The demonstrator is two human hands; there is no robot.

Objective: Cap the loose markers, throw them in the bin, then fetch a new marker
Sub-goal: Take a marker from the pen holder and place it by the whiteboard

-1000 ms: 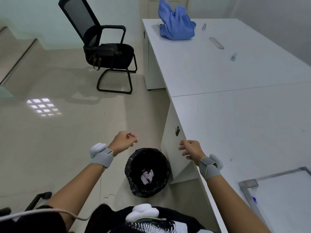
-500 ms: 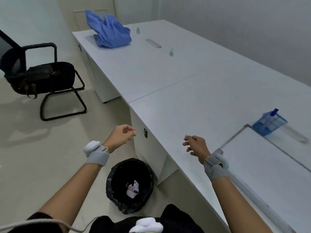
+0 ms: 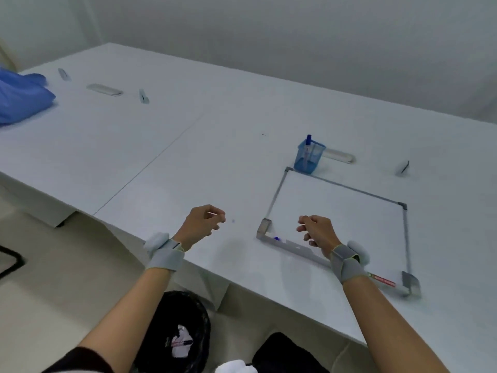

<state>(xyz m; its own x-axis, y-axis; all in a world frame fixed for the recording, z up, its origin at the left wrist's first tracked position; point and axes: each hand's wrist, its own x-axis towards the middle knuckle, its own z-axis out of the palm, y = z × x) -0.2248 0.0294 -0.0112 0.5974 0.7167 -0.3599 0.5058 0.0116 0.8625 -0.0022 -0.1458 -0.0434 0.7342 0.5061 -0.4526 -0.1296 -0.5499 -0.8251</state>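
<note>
A black bin (image 3: 200, 316) stands on the floor below the table edge, with a capped marker (image 3: 183, 343) lying on white paper inside. On the table a blue mesh holder (image 3: 309, 156) holds one upright blue-capped marker (image 3: 308, 146). A small blue cap (image 3: 277, 238) lies on the near ledge of the framed whiteboard (image 3: 338, 219). My left hand (image 3: 201, 223) hovers over the table's near edge, fingers loosely curled, holding nothing. My right hand (image 3: 317, 231) hovers over the whiteboard's near left corner, fingers also loosely curled and empty.
The long white table (image 3: 188, 146) runs back to a grey wall. A blue cloth bundle (image 3: 21, 99) lies at far left. Grey cable covers (image 3: 105, 90) and small clips (image 3: 144, 96) sit on the tabletop. A red-labelled strip (image 3: 383, 280) lies on the whiteboard's ledge.
My view has swung right from the floor and bin to the table, bringing the whiteboard and blue holder into sight. Both hands have come over the tabletop, still empty.
</note>
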